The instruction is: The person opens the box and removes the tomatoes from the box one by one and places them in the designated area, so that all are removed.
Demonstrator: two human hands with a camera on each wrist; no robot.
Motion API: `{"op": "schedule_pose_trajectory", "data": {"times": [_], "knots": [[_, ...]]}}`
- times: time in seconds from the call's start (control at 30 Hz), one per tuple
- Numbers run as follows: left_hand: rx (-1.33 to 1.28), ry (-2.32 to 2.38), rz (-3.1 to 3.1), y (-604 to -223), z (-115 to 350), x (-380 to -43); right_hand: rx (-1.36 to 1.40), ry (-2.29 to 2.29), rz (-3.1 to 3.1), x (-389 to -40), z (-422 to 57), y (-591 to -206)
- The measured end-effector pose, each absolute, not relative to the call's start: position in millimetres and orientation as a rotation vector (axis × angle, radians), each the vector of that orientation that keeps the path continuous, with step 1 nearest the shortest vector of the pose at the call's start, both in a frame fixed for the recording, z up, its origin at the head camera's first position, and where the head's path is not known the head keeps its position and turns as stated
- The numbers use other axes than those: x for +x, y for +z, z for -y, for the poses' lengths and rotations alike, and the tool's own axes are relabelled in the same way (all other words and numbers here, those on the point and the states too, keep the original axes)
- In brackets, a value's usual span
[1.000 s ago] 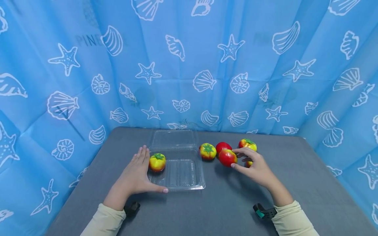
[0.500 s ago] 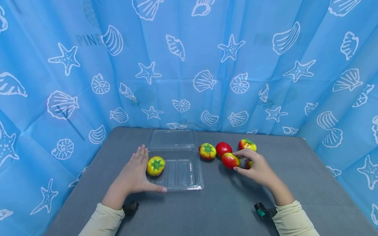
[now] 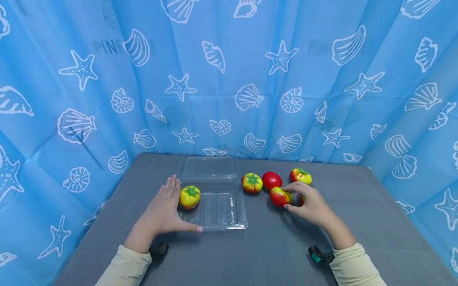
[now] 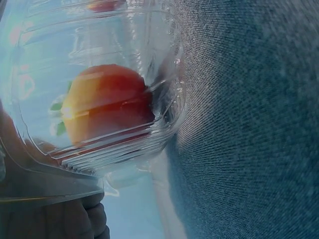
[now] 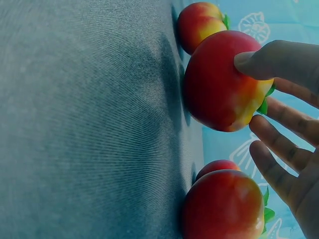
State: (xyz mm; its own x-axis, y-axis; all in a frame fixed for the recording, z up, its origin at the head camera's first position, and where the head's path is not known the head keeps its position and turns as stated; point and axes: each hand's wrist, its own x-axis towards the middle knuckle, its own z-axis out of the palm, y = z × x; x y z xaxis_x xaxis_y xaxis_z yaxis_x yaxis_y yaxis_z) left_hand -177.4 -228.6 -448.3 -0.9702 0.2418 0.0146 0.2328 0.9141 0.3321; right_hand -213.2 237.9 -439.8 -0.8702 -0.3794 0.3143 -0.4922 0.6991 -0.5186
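Note:
My right hand (image 3: 309,200) pinches a red-and-yellow fruit with a green leafy top (image 3: 278,197) between thumb and fingers, low over the table; whether it touches the cloth is unclear. In the right wrist view the thumb presses the side of that fruit (image 5: 219,82). A clear plastic clamshell box (image 3: 223,222) lies with its lid (image 3: 209,167) folded back. Along the box's left side and front corner rests my left hand (image 3: 161,212), fingers straight and thumb stretched out. One yellow fruit with a green top (image 3: 189,197) sits in the box's left part, beside my fingers.
Right of the box are a yellow-red fruit (image 3: 252,183) and a red one (image 3: 272,180). Another fruit (image 3: 300,175) stands farther back on the right, and one (image 5: 224,206) is partly hidden behind my right hand in the head view. A blue curtain (image 3: 229,79) hangs behind the grey table (image 3: 250,254).
My right hand has moved slightly right and toward me, lowering and turning the pinched fruit. The fruit in the box rocked toward me, then back. My left hand stays nearly still.

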Motion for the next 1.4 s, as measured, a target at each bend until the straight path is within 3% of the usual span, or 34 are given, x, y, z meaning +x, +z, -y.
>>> {"op": "schedule_pose_trajectory", "data": {"times": [1.4], "knots": [[0.380, 0.516, -3.050, -450.6, 229.3, -179.1, 0.745, 0.938, 2.763, -212.5, -234.7, -445.6]]}}
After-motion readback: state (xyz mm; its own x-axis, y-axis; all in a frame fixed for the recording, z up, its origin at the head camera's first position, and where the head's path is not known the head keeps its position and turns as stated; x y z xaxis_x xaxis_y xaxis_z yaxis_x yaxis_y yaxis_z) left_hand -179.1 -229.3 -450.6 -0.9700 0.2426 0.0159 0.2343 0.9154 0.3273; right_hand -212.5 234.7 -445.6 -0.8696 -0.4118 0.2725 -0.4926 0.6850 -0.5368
